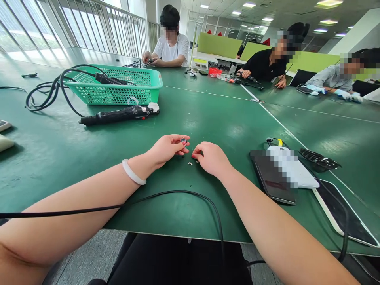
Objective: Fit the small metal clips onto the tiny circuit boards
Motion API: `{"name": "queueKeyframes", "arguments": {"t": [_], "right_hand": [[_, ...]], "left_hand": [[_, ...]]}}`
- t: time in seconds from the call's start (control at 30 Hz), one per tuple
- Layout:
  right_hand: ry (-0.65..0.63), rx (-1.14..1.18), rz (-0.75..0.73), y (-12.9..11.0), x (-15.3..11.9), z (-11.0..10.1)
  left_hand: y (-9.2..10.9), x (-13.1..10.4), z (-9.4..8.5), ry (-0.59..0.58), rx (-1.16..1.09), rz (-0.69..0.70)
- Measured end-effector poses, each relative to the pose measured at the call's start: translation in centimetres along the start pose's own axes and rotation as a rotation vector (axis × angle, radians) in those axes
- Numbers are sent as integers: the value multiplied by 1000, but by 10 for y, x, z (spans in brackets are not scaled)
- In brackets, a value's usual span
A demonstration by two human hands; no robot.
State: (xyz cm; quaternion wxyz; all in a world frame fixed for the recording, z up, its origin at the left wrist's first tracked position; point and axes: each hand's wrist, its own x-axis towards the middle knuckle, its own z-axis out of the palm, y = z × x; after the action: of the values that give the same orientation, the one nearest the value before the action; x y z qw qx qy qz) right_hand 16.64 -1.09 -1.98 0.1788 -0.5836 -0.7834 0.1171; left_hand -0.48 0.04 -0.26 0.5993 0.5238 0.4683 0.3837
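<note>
My left hand, with a white bangle at the wrist, pinches a small dark and silver part between thumb and fingers, just above the green table. Close by on the right, my right hand has its thumb and index finger together near the tabletop; anything between the fingertips is too small to make out. A tiny metal piece lies between the hands, and another lies by the right thumb.
A black electric screwdriver lies before a green basket. A black cable crosses near the front edge. Right: a dark phone, a white device, a tablet and a black tray. Several people work across the table.
</note>
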Motion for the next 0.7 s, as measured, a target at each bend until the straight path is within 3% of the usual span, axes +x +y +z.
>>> {"name": "queueKeyframes", "arguments": {"t": [0.23,0.37,0.47,0.7], "right_hand": [[46,-102,-136,6,4,9],[150,149,-163,2,0,1],[252,341,-271,-3,-5,-7],[263,399,-352,-4,-6,-6]], "left_hand": [[0,0,1,4,-129,-54],[2,-3,2,-31,-120,-76],[4,-5,3,-104,-143,-109],[4,-6,3,-228,-212,-144]]}}
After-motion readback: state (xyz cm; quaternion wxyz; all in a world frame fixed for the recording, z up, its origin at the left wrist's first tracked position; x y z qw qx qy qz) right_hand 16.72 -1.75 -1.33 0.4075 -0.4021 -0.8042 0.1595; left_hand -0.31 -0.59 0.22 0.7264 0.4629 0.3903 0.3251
